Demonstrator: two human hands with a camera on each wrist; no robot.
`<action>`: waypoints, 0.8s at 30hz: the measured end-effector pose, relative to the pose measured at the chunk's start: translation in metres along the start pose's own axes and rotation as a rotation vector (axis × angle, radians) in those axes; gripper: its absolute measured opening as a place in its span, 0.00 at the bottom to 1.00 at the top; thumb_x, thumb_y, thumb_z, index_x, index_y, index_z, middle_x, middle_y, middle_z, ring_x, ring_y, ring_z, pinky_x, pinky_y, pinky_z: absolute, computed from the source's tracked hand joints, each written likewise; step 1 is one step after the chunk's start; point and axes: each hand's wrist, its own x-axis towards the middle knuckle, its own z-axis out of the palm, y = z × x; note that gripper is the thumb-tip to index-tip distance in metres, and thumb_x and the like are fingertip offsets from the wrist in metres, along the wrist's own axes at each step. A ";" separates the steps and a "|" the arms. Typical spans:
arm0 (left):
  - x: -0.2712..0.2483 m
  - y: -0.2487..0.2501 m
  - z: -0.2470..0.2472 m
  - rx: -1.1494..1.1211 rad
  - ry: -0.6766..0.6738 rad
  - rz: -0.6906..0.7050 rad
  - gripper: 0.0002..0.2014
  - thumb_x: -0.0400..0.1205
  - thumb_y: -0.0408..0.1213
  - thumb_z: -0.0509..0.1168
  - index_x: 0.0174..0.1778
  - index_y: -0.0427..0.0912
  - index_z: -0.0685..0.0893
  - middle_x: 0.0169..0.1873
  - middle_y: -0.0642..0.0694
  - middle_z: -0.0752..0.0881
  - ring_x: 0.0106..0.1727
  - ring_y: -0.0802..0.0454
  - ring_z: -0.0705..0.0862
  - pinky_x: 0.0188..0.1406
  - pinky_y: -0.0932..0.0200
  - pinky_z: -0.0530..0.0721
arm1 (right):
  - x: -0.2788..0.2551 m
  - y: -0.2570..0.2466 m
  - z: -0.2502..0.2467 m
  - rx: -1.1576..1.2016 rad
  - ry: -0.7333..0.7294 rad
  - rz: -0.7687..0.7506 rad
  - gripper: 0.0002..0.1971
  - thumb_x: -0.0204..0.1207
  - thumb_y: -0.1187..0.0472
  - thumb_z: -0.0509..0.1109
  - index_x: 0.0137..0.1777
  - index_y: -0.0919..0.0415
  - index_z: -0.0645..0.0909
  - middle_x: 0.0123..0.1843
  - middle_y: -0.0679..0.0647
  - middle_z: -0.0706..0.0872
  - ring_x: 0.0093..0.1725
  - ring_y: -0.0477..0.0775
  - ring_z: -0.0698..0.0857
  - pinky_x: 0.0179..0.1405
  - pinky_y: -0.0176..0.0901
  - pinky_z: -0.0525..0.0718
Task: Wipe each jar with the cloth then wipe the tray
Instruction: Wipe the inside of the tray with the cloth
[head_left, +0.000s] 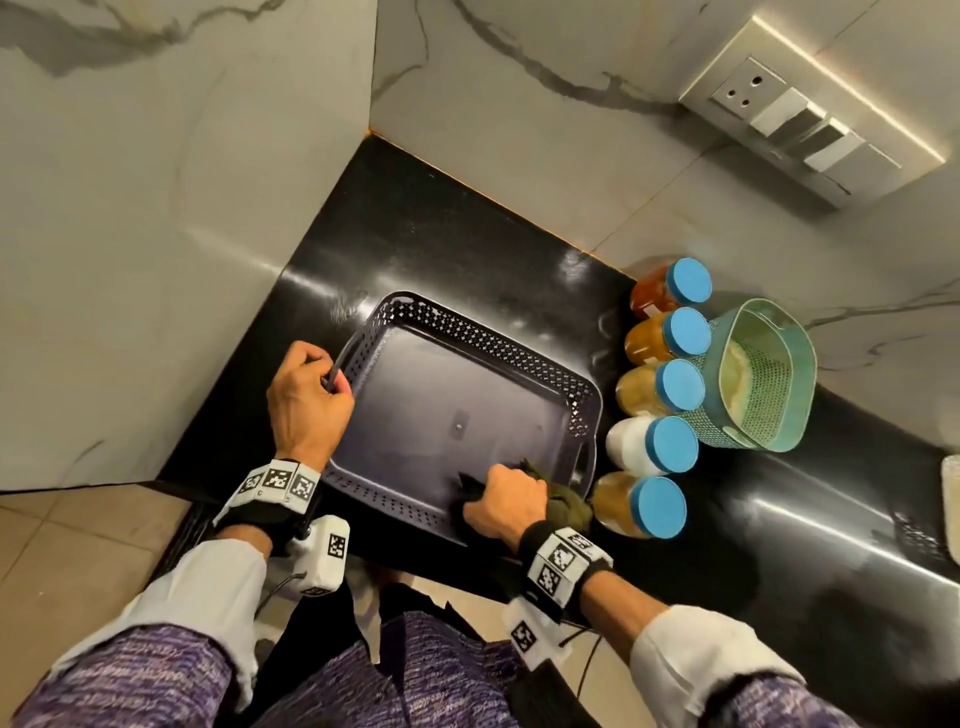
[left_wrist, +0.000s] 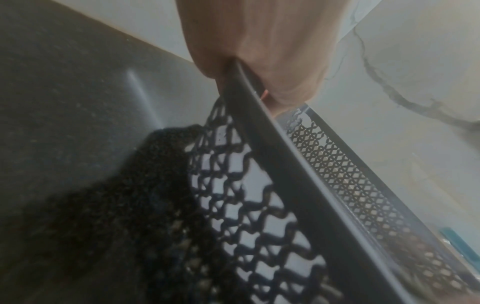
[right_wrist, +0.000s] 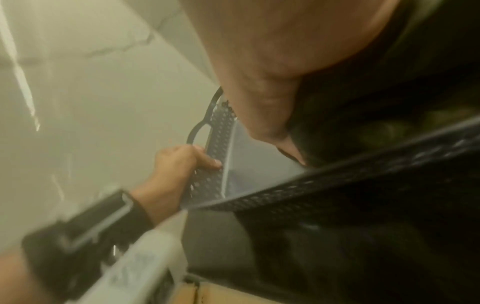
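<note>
Holding the dark tray (head_left: 457, 395) by its side handle, the left hand (head_left: 306, 402) has its fingers (right_wrist: 207, 159) curled tight around it. The tray sits on the black bench (head_left: 415, 234). The right hand (head_left: 506, 501) grips a green cloth (head_left: 563, 506) and presses it on the tray's near corner. Five jars (head_left: 657, 392) with blue lids stand in a row just beside the tray, next to a green basket (head_left: 756, 374).

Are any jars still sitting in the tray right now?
No, the tray holds no jars; all five jars stand lined up on the counter beside it.
</note>
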 end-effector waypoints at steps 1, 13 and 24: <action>-0.001 0.001 0.000 0.002 -0.003 -0.002 0.05 0.74 0.21 0.73 0.33 0.29 0.85 0.46 0.38 0.85 0.33 0.48 0.77 0.34 0.55 0.77 | 0.005 -0.008 -0.002 0.093 0.001 0.027 0.23 0.74 0.47 0.72 0.61 0.63 0.82 0.64 0.65 0.89 0.65 0.69 0.86 0.69 0.55 0.81; 0.003 -0.004 -0.015 -0.015 0.081 -0.092 0.08 0.72 0.18 0.68 0.31 0.31 0.78 0.45 0.37 0.82 0.31 0.43 0.74 0.33 0.54 0.69 | 0.011 -0.015 -0.143 -0.487 0.509 -0.294 0.06 0.71 0.59 0.71 0.35 0.52 0.78 0.41 0.59 0.91 0.45 0.64 0.90 0.57 0.54 0.74; 0.002 0.002 -0.012 -0.062 0.240 -0.196 0.07 0.67 0.18 0.64 0.29 0.33 0.79 0.44 0.37 0.83 0.35 0.33 0.81 0.34 0.45 0.77 | -0.008 0.017 -0.076 -0.284 0.467 -0.129 0.09 0.72 0.52 0.75 0.50 0.53 0.87 0.41 0.57 0.92 0.43 0.66 0.91 0.37 0.51 0.84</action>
